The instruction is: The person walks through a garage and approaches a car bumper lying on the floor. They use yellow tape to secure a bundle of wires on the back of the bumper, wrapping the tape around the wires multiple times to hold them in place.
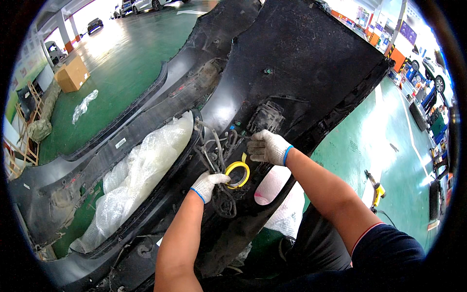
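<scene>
My left hand (210, 186), in a white knit glove with a blue cuff, grips a roll of yellow tape (247, 173). A short loose end of the tape sticks up from the roll. Beside that hand, a coiled dark wiring harness (218, 155) hangs over the inner side of a large black car bumper (311, 53). My right hand (269, 147), gloved alike, is up and to the right of the roll, close to the bumper. Its fingers are curled together near a dark cable; what they hold is hidden. Above it sits a dark bracket (267, 117) on the bumper.
Another bumper (194, 46) lies alongside at the left. Bubble wrap (151, 158) fills the gap, and a white wrapped bundle (287, 214) shows below. A cardboard box (72, 73) and a plastic sheet (84, 106) are on the green floor; a yellow power tool (378, 192) is at right.
</scene>
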The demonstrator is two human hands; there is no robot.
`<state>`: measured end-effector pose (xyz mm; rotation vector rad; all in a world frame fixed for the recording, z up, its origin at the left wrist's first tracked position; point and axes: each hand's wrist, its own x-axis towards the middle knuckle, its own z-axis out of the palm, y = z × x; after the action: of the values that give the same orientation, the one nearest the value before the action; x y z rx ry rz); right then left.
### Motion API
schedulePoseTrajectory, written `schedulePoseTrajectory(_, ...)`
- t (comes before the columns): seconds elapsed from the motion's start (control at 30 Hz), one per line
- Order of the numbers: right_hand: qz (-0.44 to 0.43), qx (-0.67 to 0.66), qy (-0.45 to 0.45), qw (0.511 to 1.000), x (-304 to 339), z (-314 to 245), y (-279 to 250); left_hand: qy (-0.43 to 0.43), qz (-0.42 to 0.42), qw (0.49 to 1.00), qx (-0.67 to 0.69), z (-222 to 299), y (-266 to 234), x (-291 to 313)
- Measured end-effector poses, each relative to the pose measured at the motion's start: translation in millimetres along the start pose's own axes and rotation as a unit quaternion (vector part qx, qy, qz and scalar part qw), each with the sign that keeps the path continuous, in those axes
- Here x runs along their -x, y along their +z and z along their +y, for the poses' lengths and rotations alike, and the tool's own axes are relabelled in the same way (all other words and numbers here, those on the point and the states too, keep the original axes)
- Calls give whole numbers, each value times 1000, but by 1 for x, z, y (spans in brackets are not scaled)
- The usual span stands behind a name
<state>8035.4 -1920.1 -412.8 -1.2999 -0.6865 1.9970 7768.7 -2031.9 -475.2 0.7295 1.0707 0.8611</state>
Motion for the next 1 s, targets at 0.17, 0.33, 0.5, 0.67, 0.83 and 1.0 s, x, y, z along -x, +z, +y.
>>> schedulePoseTrajectory(0.17, -103, 339, 84, 931, 10, 34, -3, -32, 35, 999, -22, 5, 5, 3)
schedulePoseTrajectory(0.33, -65, 394, 15, 917, 19, 15, 9, -73, 48, 996, 19, 16, 10, 6)
schedulePoseTrajectory(0.5, -24, 594, -267, 758, 49, -16, 38, -97, 40, 994, -14, 7, 6, -6)
schedulePoseTrajectory(0.67, -102, 704, -248, 658, 58, 12, 72, -32, 109, 980, -161, -17, 12, -33)
schedulePoseTrajectory(0.83, -75, 778, -275, 560, 44, 25, 73, -53, 72, 964, -252, -22, 6, -42)
schedulePoseTrajectory(1.0, -86, 781, -314, 534, 37, 38, 74, -48, 34, 943, -326, -14, -1, -46)
